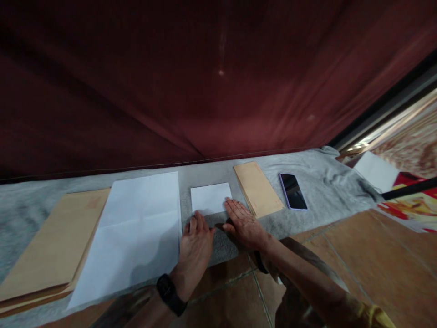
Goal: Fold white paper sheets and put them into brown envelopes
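Observation:
A small folded sheet of white paper (pixel 210 197) lies flat on the grey cloth (pixel 211 174). My left hand (pixel 196 239) rests at its near left corner, fingers bent, fingertips touching the edge, thumb held apart. At the near right corner, my right hand (pixel 244 223) lies flat with fingers stretched out, their tips on the paper. Neither hand visibly grips anything. Right of the folded paper is a small stack of tan envelopes (pixel 261 189), close to my right fingers. A stack of large white sheets (pixel 136 228), creased across the middle, lies left of my left hand.
Larger brown envelopes (pixel 58 241) are stacked at the far left. A phone (pixel 292 191) in a purple case lies right of the small envelopes. Behind the cloth-covered surface hangs a dark red curtain (pixel 205 91). Below is a tiled floor (pixel 368 246), with a colourful printed item (pixel 413 200) at the right.

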Tool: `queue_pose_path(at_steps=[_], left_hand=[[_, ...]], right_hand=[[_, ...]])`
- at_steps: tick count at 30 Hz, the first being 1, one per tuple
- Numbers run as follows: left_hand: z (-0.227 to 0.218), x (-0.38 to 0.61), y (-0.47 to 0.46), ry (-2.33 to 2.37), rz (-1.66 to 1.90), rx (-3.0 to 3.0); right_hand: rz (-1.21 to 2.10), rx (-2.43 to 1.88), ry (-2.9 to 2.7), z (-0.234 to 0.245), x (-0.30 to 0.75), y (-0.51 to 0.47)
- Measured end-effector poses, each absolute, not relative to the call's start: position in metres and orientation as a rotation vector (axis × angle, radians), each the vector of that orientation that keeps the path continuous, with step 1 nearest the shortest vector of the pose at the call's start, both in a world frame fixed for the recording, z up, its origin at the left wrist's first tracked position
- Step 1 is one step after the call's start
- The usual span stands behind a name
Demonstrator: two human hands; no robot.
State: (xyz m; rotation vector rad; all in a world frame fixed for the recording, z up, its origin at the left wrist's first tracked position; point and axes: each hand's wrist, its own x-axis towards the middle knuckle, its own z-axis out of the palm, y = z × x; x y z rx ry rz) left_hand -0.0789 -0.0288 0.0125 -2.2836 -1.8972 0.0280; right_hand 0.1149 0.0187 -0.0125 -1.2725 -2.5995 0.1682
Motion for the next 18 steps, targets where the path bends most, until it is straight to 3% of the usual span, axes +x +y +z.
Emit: queue_pose_path(at_steps=[7,18], left_hand=[[0.014,-0.081,-0.028,-1.944,0.001,-2.314],[0.020,-0.079,-0.021,-1.996,-0.008,-2.365]], right_hand=[[0.086,-1.386,-2.523,-0.010,0.110,0.018],[0.236,-1.328,-2.510,0.001,0.085,0.045]])
